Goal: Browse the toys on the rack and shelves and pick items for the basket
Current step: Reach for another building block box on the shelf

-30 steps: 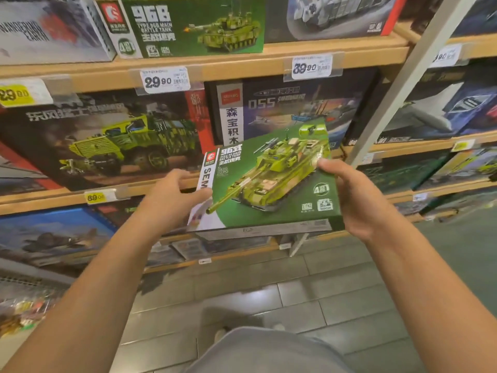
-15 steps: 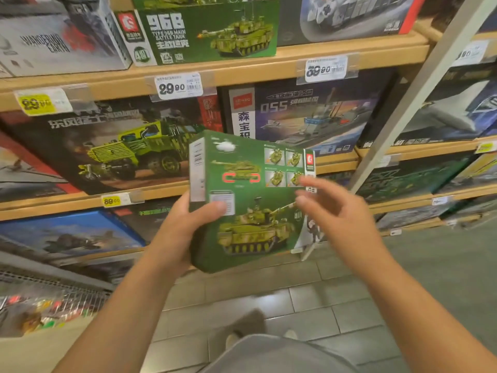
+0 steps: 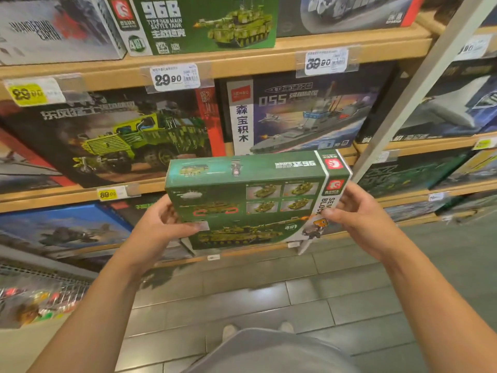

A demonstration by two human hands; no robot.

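I see the left hand (image 3: 158, 230) and right hand (image 3: 360, 219) pinching the green tank box (image 3: 250, 200) by its sides before the shelves (image 3: 242, 63); small print is blurred, fingers behind hidden.

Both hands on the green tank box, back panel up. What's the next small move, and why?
Probably lower the green tank box toward the basket, or re-shelve it; no basket is in view. The left hand and right hand grip its two ends, clear of the shelf, with the back panel facing the camera, so the inspection looks about complete.
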